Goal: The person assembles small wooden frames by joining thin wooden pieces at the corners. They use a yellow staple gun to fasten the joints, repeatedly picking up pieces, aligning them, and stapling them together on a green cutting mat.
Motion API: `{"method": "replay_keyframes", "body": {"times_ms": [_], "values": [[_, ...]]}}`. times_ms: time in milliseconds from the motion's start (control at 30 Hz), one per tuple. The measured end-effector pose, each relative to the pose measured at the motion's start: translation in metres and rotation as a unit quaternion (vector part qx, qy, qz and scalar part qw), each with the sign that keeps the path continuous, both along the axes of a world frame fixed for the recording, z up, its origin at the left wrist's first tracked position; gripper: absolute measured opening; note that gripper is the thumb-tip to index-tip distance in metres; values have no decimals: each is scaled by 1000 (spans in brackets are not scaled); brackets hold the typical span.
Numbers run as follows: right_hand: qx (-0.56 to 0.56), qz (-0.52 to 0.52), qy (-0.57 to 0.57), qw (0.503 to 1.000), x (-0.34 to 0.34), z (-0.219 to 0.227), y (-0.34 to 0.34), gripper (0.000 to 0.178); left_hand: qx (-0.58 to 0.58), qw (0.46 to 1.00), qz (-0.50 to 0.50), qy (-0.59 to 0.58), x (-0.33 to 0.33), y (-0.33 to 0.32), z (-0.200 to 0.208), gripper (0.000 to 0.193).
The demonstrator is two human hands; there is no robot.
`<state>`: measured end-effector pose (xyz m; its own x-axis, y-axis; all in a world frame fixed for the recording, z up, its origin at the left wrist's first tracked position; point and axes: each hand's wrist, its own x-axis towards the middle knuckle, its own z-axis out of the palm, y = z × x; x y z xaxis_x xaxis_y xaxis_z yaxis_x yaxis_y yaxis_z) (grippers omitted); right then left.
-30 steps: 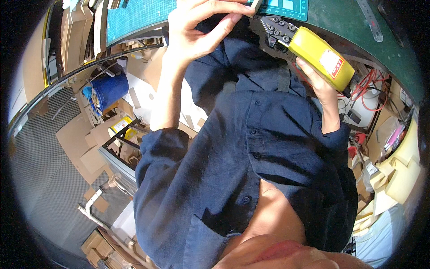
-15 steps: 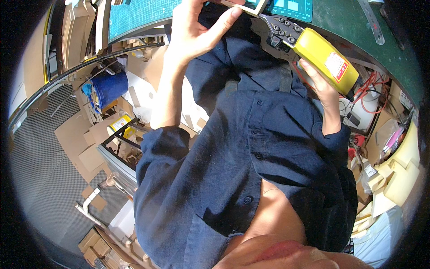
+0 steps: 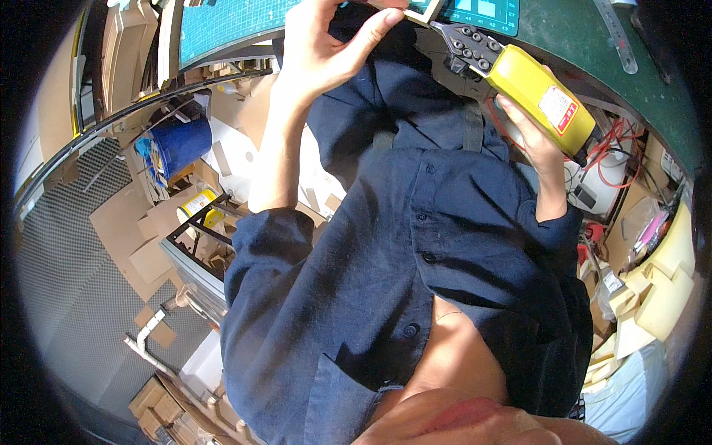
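My left hand point(image 3: 326, 55) is at the top edge, thumb and fingers closed on a thin, pale, angular frame-like piece point(image 3: 420, 15), only partly in view. In my right hand point(image 3: 535, 137) is a yellow-handled plier-like tool point(image 3: 523, 78), resembling a crimper, with riveted grey metal jaw plates. Its narrow jaw tip points up and left, right at the corner of the pale piece; whether it grips it I cannot tell. The yellow body hides most of my right fingers.
A teal cutting mat point(image 3: 230, 30) lies on the dark green table point(image 3: 586, 67), with a metal ruler point(image 3: 617, 37) at right. Below stand a blue bin point(image 3: 182, 144), a yellow tin point(image 3: 199, 208) and cardboard pieces point(image 3: 126, 230). Red cables point(image 3: 612, 144) and foam blocks point(image 3: 664, 300) are on the right.
The yellow tool has shifted very slightly in my right hand, and a fingertip now shows past its upper edge. My left hand holds nearly the same place.
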<state>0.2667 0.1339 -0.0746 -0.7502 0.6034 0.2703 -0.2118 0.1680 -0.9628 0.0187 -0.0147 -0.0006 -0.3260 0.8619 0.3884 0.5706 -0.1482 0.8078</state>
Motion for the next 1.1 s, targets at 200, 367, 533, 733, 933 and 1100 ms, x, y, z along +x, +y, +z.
{"method": "replay_keyframes", "body": {"times_ms": [200,367,533,733,933,1100], "values": [[-13,4,-3,1000,0,4,1,32,4,999,3,-32,1,-1,-1,22],[-24,6,-21,999,4,-1,0,37,7,1000,8,-20,1,-1,-2,22],[157,-14,-84,984,19,-14,4,29,8,994,2,106,-2,4,7,25],[-21,-116,-217,969,109,-27,37,36,-4,945,54,323,7,16,12,30],[373,-167,-436,802,257,59,96,45,1,924,137,358,25,12,9,24],[391,-349,-238,818,228,117,146,35,42,939,183,290,32,15,43,19]]}}
